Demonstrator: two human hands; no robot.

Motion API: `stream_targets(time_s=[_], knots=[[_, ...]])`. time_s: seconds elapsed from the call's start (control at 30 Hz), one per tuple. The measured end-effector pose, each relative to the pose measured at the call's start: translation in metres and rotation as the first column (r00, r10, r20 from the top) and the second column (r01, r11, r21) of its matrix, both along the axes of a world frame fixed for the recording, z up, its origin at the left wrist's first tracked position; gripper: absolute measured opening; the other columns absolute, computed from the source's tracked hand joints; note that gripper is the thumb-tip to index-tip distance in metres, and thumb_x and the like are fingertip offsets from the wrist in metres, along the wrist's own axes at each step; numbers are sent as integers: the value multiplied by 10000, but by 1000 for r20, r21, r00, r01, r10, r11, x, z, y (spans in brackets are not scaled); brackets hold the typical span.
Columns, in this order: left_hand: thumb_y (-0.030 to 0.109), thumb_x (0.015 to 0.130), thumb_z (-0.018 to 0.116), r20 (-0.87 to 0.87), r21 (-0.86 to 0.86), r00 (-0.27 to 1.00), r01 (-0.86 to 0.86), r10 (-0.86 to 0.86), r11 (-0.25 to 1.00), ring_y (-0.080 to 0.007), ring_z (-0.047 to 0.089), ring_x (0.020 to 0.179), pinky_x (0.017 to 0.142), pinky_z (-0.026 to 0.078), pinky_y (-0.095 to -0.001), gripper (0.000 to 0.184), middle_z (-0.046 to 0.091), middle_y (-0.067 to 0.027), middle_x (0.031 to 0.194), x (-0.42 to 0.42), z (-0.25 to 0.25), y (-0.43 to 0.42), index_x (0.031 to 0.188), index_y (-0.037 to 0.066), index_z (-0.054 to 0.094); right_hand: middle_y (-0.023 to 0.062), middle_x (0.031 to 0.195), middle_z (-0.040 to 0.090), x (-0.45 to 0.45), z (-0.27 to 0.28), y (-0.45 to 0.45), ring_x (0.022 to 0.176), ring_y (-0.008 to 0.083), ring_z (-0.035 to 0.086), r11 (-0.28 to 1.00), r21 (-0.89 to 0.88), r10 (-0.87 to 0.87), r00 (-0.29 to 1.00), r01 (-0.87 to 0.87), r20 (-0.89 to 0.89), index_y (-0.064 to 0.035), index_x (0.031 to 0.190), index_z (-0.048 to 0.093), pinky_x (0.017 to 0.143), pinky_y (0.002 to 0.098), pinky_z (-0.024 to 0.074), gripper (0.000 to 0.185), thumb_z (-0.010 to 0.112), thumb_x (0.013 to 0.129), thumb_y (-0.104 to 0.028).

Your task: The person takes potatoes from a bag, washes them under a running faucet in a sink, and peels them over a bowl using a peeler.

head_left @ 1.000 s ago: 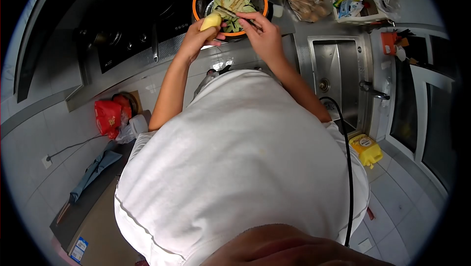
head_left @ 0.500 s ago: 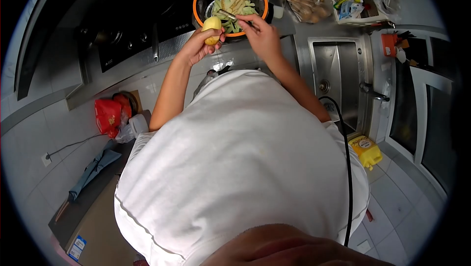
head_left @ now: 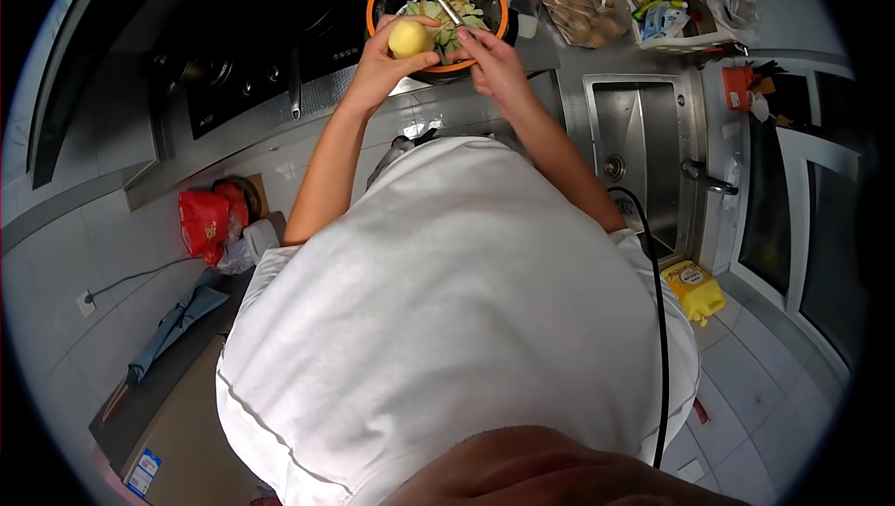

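Note:
A pale yellow peeled potato (head_left: 409, 39) rests in the grip of my left hand (head_left: 380, 66), over the near left rim of the bin. My right hand (head_left: 498, 60) is closed on a metal peeler (head_left: 451, 13), whose head points up and left, apart from the potato. Below both hands is a dark-lined bin with an orange rim (head_left: 504, 10). Green and pale peelings (head_left: 464, 4) are heaped inside it.
On the left is a black stove (head_left: 242, 86) with knobs. A clear bag of potatoes (head_left: 580, 0) and a white crate (head_left: 685, 38) of packets stand back right. The steel sink (head_left: 643, 147) lies to the right. A yellow jug (head_left: 693, 290) stands on the floor.
My left hand has turned the potato, so its rounded end now faces up. My right hand has shifted slightly right and down, and the peeler now tilts more upright.

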State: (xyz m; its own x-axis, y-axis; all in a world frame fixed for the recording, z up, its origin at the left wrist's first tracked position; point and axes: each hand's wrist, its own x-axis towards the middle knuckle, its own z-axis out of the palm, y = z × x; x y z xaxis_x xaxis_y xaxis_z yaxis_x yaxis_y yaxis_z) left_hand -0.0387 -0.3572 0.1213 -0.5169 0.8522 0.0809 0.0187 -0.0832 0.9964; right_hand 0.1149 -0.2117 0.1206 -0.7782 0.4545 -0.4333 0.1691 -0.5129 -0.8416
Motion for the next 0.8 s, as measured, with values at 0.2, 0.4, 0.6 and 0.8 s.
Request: stream_targets(time_s=[0.2, 0.4, 0.6, 0.8], knots=[[171, 707, 931, -325, 71, 914, -233, 244, 970, -217, 648, 1024, 908, 527, -325, 556, 675, -80, 1083, 6, -13, 12, 1213, 92, 715, -13, 948, 637, -15, -8, -15, 471, 3, 322, 943, -332, -57, 974, -20, -221, -110, 1277, 605, 423, 202, 229, 313, 660, 1032, -298], [150, 771, 878, -416, -50, 867, -325, 276, 944, -287, 723, 1032, 886, 570, -373, 490, 732, -157, 1141, 19, -1, 8, 1211, 49, 687, 16, 1093, 686, -26, -17, -20, 619, 57, 572, 980, 95, -143, 955, 173, -259, -31, 1293, 592, 531, 215, 437, 405, 764, 957, -179], [144, 829, 786, -175, -272, 973, -194, 150, 942, -213, 697, 717, 630, 555, -321, 474, 720, -126, 923, 6, -20, 1, 1240, 2, 596, 91, 1041, 760, -25, -22, -16, 857, 187, 750, 733, 638, 3, 937, 235, -349, -29, 1207, 685, 721, 275, 573, 319, 758, 947, -198], [114, 852, 759, 206, -362, 968, -60, 142, 930, -104, 546, 500, 432, 419, -264, 391, 630, -50, 756, 0, -30, -8, 1171, -10, 568, 74, 791, 748, -4, 2, -13, 637, 277, 708, 161, 980, 66, 990, 115, -127, -145, 1105, 766, 557, 357, 551, 207, 743, 940, -268]])
